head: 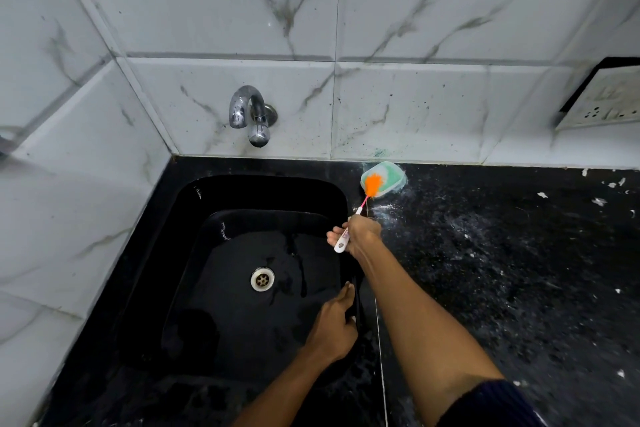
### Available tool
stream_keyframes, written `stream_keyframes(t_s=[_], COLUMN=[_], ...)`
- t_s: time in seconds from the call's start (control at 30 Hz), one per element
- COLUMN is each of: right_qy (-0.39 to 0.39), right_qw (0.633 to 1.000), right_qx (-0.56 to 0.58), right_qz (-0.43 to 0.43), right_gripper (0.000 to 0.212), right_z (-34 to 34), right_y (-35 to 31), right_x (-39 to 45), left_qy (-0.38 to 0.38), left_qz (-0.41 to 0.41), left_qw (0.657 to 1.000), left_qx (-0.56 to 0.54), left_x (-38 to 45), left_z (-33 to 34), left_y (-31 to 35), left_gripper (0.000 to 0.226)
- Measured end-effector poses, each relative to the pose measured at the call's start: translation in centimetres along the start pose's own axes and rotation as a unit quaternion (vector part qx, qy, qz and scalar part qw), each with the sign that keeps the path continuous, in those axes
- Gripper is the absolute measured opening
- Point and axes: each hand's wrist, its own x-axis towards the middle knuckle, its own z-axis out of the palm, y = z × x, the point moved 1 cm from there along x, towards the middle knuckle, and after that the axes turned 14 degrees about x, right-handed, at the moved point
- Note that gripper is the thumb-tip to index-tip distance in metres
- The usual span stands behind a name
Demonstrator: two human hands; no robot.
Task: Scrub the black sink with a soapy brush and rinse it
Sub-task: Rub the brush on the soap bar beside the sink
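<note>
While right hand [360, 234] grips brush [358, 210], bristles on soap [382, 178]; left hand [334, 326] flat on sink [194, 288] rim.

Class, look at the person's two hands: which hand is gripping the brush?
The right hand, reaching toward the soap dish, grips the white-handled orange-bristled brush; the left hand only rests on the black sink rim.

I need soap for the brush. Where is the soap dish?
The soap dish sits on the counter at the wall, beside the sink's back right corner, under the brush bristles.
</note>
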Motion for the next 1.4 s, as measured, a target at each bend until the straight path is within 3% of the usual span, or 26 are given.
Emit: stream_keyframes(t_s=[0.3, 0.53, 0.63, 0.8, 0.9, 1.1, 1.23, 1.4], right_qy=[0.012, 0.027, -0.01, -0.124, -0.134, -0.088, -0.069, -0.084], right_qw=[1.0, 0.993, 0.987, 0.938, 0.907, 0.903, 0.921, 0.927], right_qx=[-0.024, 0.113, 0.162, 0.301, 0.365, 0.408, 0.376, 0.363], right_qz=[0.007, 0.002, 0.016, 0.117, 0.158, 0.102, 0.072, 0.047], right_gripper=[0.02, 0.024, 0.029, 0.024, 0.036, 0.029, 0.02, 0.035], right_z=[0.6, -0.1, -0.8, -1.8, -1.9, 0.6, 1.8, 2.7], right_y=[-0.5, -1.6, -2.2, -3.3, -3.7, -4.1, -4.8, -5.8], right_x=[0.1, -0.7, -0.7, -0.4, 0.2, -0.7, -1.5, -1.9], left_qy=[0.003, -0.003, -0.004, -0.008, -0.01, -0.015, -0.017, -0.02], left_qz=[0.005, 0.008, 0.009, 0.007, 0.005, 0.004, 0.003, 0.007], left_qw=[1.0, 1.0, 1.0, 1.0, 1.0, 1.0, 1.0, 1.0], left_qx=[0.011, 0.014, 0.013, 0.011, 0.009, 0.006, 0.002, 0.003], left_x=[0.1, 0.1, 0.2, 0.2, 0.1, 0.0, 0.0, 0.0], left_z=[0.0, -0.2, -0.3, -0.1, -0.1, -0.3, -0.3, -0.2], left_y=[-0.2, -0.3, -0.3, -0.3, -0.4, -0.3, -0.4, -0.5], left_gripper=[0.071, 0.07, 0.07, 0.071, 0.071, 0.072, 0.073, 0.072])
